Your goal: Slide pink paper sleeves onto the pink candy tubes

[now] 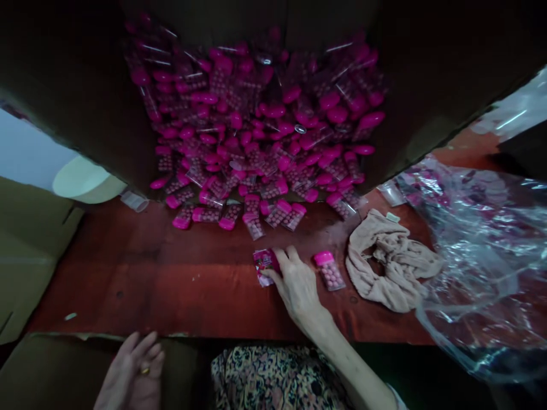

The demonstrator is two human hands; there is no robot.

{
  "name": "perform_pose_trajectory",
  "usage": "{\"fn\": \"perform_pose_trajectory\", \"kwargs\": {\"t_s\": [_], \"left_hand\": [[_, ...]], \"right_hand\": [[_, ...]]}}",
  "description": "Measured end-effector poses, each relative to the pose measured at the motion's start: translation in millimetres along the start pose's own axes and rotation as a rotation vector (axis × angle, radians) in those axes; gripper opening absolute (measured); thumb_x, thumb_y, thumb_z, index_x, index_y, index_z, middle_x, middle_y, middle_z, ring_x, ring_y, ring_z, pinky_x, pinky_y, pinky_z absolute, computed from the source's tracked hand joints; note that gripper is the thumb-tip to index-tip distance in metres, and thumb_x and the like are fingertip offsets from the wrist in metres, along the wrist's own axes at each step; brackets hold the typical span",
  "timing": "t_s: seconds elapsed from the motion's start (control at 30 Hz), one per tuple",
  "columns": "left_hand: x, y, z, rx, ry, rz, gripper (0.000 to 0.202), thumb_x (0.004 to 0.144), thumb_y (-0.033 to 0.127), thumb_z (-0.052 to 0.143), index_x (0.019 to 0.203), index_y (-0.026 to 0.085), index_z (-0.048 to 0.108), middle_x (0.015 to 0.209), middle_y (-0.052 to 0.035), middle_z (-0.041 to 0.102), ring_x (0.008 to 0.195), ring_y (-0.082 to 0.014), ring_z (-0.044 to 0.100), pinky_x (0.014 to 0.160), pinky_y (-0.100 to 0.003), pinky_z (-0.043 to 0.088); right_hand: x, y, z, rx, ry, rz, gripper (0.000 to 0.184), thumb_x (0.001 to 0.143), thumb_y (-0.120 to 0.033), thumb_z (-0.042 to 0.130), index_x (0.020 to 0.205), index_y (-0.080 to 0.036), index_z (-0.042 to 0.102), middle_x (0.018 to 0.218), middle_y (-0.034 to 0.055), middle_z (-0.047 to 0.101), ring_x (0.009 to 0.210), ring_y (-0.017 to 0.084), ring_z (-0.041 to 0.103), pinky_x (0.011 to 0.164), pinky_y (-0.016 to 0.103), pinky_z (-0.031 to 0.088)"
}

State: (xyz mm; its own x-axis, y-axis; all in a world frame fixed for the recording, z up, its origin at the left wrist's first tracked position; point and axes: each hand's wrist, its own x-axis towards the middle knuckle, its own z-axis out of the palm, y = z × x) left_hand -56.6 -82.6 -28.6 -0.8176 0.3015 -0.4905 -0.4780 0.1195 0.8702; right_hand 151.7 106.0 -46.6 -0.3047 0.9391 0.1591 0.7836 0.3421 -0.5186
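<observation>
My right hand (299,285) is over the red-brown table, its thumb and fingers closing at the edge of a small stack of pink printed labels (264,265). Just right of that hand lies a clear bottle with a pink cap and pink round candies (330,272). My left hand (133,373) hangs at the table's front edge, palm turned up, fingers loosely bent, a gold ring on one of them. Nothing shows in it. Beyond the labels, a heap of similar pink-capped bottles (256,154) spills from a dark open box onto the table.
A crumpled beige cloth (391,262) lies to the right, beside a large clear plastic bag (491,273). At the left stand a pale round bowl (88,181) and a cardboard box (34,245). One clear container (134,200) lies near the bowl.
</observation>
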Motion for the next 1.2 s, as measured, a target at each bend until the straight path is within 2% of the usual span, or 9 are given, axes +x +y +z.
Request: {"fn": "perform_pose_trajectory", "kwargs": {"t_s": [0.17,0.3,0.5,0.63,0.7,0.77,0.87,1.03,1.2], "left_hand": [[-39.1,-4.6,86.4,0.031,-0.326,-0.067,0.030,0.058,0.028,0.077,0.082,0.014,0.067,0.076,-0.0077,0.073,0.068,-0.0163,0.066,0.064,-0.025,0.052],[-46.7,-23.3,124.5,0.108,-0.545,-0.041,0.024,0.067,0.027,0.072,0.085,0.011,0.065,0.078,-0.0097,0.072,0.067,-0.0149,0.064,0.064,-0.024,0.050],[-37.0,-31.9,145.8,0.168,-0.553,0.081,0.026,0.069,0.030,0.071,0.086,0.012,0.068,0.080,-0.0081,0.072,0.071,-0.0146,0.064,0.066,-0.022,0.048],[-38.1,-24.0,163.5,0.088,-0.711,-0.014,0.020,0.063,0.025,0.075,0.076,0.011,0.072,0.072,-0.0059,0.072,0.065,-0.0131,0.062,0.066,-0.022,0.047],[-42.4,-20.9,173.3,0.001,-0.695,-0.056,0.015,0.059,0.022,0.077,0.069,0.012,0.072,0.067,-0.0031,0.071,0.059,-0.0108,0.060,0.063,-0.021,0.047],[-47.2,-18.9,181.0,-0.058,-0.641,-0.064,0.014,0.055,0.021,0.078,0.066,0.015,0.072,0.064,-0.0011,0.070,0.058,-0.0099,0.059,0.062,-0.020,0.047],[-52.6,-17.3,186.9,-0.105,-0.579,-0.048,0.014,0.053,0.021,0.079,0.063,0.015,0.071,0.062,-0.0006,0.069,0.057,-0.0102,0.060,0.060,-0.021,0.048],[-54.8,-15.5,189.5,-0.151,-0.528,-0.028,0.016,0.050,0.018,0.080,0.062,0.015,0.070,0.061,-0.0005,0.069,0.057,-0.0101,0.060,0.060,-0.021,0.049],[-54.3,-14.5,192.7,-0.145,-0.600,-0.153,0.015,0.052,0.018,0.079,0.054,0.013,0.065,0.052,0.0022,0.063,0.047,-0.0057,0.052,0.051,-0.016,0.044]], "right_hand": [[-9.0,-3.6,14.4,0.045,0.075,0.047,0.020,0.087,-0.028,0.054,0.074,-0.016,0.062,0.072,0.0041,0.059,0.061,0.016,0.059,0.052,0.024,0.038],[-8.1,0.3,17.8,0.114,0.141,0.033,0.029,0.090,-0.026,0.049,0.067,-0.015,0.062,0.066,0.0012,0.055,0.055,0.012,0.055,0.052,0.022,0.036],[-10.3,4.4,7.6,0.262,0.229,-0.081,0.028,0.090,-0.025,0.048,0.070,-0.016,0.067,0.070,0.0032,0.055,0.061,0.012,0.052,0.055,0.021,0.041],[-13.7,-0.9,-5.4,0.340,0.255,-0.179,0.019,0.084,-0.026,0.057,0.070,-0.021,0.069,0.076,0.0048,0.060,0.071,0.016,0.054,0.061,0.025,0.044],[-13.3,-5.5,-10.2,0.402,0.275,-0.143,0.010,0.082,-0.025,0.060,0.082,-0.021,0.069,0.086,0.0064,0.063,0.078,0.017,0.057,0.065,0.027,0.047],[-11.9,-9.6,-13.2,0.553,0.238,-0.021,0.015,0.081,-0.026,0.062,0.093,-0.019,0.066,0.090,0.0068,0.063,0.080,0.017,0.059,0.068,0.028,0.049],[-9.9,-13.5,-15.8,0.758,0.104,0.111,0.010,0.082,-0.027,0.059,0.080,-0.018,0.064,0.073,0.0013,0.064,0.065,0.014,0.059,0.060,0.024,0.049],[-8.8,-18.3,-20.6,0.743,0.094,0.085,0.023,0.086,-0.027,0.052,0.067,-0.018,0.059,0.062,-0.0004,0.057,0.056,0.012,0.052,0.055,0.022,0.042],[-5.3,-22.8,-31.3,0.719,0.078,0.035,0.032,0.088,-0.026,0.046,0.057,-0.019,0.050,0.058,-0.0011,0.050,0.054,0.012,0.047,0.054,0.023,0.038]]}}
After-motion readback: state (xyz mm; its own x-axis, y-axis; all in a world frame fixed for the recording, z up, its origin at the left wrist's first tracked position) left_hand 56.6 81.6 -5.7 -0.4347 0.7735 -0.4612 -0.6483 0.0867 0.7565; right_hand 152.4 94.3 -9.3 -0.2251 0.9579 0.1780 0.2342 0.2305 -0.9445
